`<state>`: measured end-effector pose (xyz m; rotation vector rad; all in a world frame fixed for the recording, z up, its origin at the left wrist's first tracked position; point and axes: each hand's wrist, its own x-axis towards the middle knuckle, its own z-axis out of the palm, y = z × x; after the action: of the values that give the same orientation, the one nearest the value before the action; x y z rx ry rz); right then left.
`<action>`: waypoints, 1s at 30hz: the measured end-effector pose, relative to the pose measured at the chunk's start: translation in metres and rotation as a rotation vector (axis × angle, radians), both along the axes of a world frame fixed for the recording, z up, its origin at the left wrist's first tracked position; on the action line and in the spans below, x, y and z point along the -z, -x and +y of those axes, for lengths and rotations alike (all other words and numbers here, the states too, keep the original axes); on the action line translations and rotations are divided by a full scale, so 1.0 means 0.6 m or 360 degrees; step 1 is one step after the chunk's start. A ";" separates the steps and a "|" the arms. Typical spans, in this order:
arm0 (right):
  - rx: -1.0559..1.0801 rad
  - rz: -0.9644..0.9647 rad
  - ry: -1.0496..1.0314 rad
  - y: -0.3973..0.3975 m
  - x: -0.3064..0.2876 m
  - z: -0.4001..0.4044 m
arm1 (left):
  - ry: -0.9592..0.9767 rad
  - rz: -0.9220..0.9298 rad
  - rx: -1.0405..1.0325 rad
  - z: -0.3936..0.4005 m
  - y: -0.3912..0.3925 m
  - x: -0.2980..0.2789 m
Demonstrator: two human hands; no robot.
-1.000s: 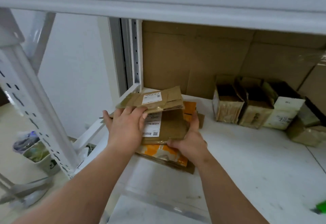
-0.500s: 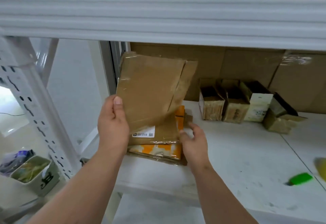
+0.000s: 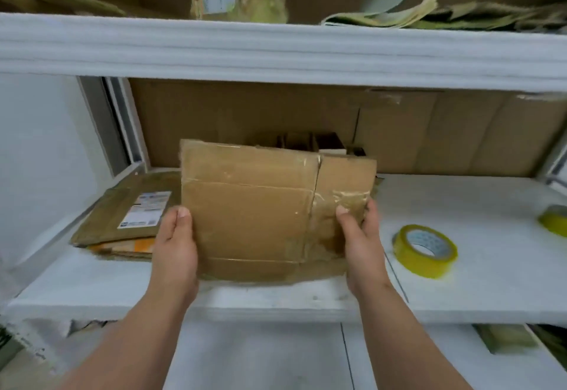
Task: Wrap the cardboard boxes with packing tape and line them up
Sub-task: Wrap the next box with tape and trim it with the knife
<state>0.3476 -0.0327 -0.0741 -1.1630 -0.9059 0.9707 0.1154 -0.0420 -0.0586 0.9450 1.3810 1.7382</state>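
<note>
Lifted off the stack, the flat brown cardboard box now hangs level above the white shelf.

Left hand and right hand each clasp a side edge, probably squaring it for the yellow-cored tape roll nearby.

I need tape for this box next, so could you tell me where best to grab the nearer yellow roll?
Take the tape roll from above, fingers through its open centre and thumb on the outer rim: it lies flat on the shelf, hole up, right of the right hand.
</note>
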 end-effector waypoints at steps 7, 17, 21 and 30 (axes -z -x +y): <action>-0.0037 -0.0159 -0.0103 -0.113 0.014 -0.073 | 0.0085 0.0087 0.0049 -0.022 -0.122 0.017; -0.0225 -0.0365 -0.0143 -0.167 -0.024 -0.070 | 0.0145 0.0157 0.0222 0.002 -0.173 -0.024; -0.0343 -0.0636 -0.0161 -0.157 -0.026 -0.052 | 0.0186 0.0331 0.0106 0.000 -0.170 -0.014; -0.0423 -0.0892 -0.0184 -0.129 -0.026 0.031 | 0.0094 0.0529 0.0378 0.016 -0.121 -0.005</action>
<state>0.4250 -0.0143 -0.0587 -1.2578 -1.5759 0.7951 0.1878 -0.0324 -0.0557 1.3515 1.4471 1.4004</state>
